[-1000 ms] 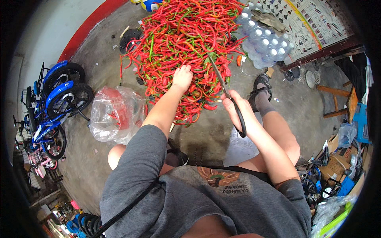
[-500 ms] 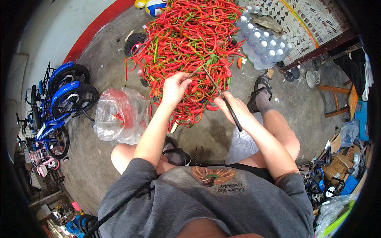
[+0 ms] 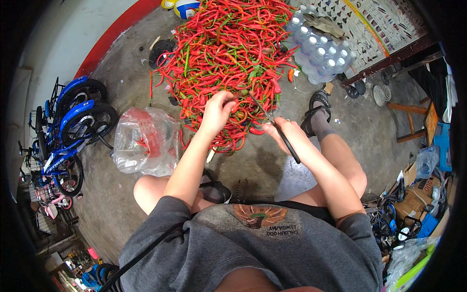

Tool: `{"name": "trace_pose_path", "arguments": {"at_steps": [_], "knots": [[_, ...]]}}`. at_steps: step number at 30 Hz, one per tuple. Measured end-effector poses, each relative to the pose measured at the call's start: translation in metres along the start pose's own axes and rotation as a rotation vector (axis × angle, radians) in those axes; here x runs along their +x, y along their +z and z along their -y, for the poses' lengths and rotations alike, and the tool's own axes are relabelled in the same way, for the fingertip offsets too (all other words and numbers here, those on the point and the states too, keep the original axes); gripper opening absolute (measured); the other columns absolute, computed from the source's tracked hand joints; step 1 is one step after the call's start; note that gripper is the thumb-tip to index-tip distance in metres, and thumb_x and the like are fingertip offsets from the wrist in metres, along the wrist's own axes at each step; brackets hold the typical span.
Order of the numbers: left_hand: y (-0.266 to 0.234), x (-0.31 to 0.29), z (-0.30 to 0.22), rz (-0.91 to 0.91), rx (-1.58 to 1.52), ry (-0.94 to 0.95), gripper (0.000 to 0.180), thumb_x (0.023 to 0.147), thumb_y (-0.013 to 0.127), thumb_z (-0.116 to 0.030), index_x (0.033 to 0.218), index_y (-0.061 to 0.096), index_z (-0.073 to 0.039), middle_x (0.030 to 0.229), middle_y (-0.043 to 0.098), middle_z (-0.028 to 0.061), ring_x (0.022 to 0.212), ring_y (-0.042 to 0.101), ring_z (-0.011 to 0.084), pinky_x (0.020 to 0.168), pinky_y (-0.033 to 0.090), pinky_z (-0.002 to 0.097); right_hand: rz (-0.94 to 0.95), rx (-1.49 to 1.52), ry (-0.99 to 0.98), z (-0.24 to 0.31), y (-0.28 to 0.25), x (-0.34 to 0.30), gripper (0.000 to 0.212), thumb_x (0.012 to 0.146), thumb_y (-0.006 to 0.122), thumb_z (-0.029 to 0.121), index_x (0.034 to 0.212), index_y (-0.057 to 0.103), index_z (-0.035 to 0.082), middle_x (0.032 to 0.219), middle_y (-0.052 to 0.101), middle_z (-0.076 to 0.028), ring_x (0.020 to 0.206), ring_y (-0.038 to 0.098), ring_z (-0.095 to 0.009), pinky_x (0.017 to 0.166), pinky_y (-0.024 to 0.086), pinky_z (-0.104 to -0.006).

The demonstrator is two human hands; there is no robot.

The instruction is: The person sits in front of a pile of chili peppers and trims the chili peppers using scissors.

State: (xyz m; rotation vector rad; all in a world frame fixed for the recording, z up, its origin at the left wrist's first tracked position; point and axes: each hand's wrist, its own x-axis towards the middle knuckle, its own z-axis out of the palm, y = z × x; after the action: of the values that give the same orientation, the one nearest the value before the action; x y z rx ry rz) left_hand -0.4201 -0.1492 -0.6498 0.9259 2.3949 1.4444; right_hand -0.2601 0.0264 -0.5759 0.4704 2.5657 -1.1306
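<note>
A big heap of red chili peppers (image 3: 228, 53), with some green stems and leaves among them, lies on the floor in front of me. Over its near edge my left hand (image 3: 218, 109) is closed, fingertips pinched together; what they hold is too blurred to make out. My right hand (image 3: 288, 134), to the right of the heap, grips a long tool (image 3: 290, 146) with a black handle and a thin dark metal end. That end points up and left over the peppers, close to the left fingertips. Whether it is scissors or tongs I cannot tell.
A clear plastic bag (image 3: 146, 141) with something red inside lies left of the heap. Shrink-wrapped bottles (image 3: 321, 53) stand at the far right, beside a wooden stool (image 3: 421, 121). Blue bicycles (image 3: 73, 126) are at the left, cardboard and clutter (image 3: 413, 204) at the right.
My left hand has shifted slightly, and the tool's tip has dropped a little lower over the heap. The green stem seen between hand and tool no longer shows clearly there.
</note>
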Motion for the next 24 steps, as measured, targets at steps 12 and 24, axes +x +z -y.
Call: {"name": "trace_pose_path", "arguments": {"at_steps": [12, 24], "knots": [[0.097, 0.113, 0.040, 0.200, 0.498, -0.280, 0.029, 0.074, 0.067, -0.028, 0.095, 0.065, -0.007, 0.096, 0.064, 0.0165, 0.091, 0.061, 0.0324, 0.078, 0.049, 0.0427, -0.311, 0.417, 0.004, -0.026, -0.025, -0.001, 0.045, 0.092, 0.046, 0.046, 0.096, 0.052, 0.001, 0.059, 0.045, 0.000, 0.052, 0.042, -0.009, 0.048, 0.035, -0.0249], [-0.017, 0.071, 0.081, -0.016, -0.125, -0.497, 0.021, 0.076, 0.067, -0.020, 0.081, 0.060, -0.001, 0.070, 0.060, 0.0063, 0.058, 0.055, 0.0156, 0.054, 0.043, 0.0313, -0.254, 0.262, -0.052, 0.001, -0.026, -0.009, 0.049, 0.090, 0.046, 0.047, 0.094, 0.049, -0.002, 0.075, 0.060, -0.024, 0.079, 0.059, -0.042, 0.067, 0.045, -0.0431]]}}
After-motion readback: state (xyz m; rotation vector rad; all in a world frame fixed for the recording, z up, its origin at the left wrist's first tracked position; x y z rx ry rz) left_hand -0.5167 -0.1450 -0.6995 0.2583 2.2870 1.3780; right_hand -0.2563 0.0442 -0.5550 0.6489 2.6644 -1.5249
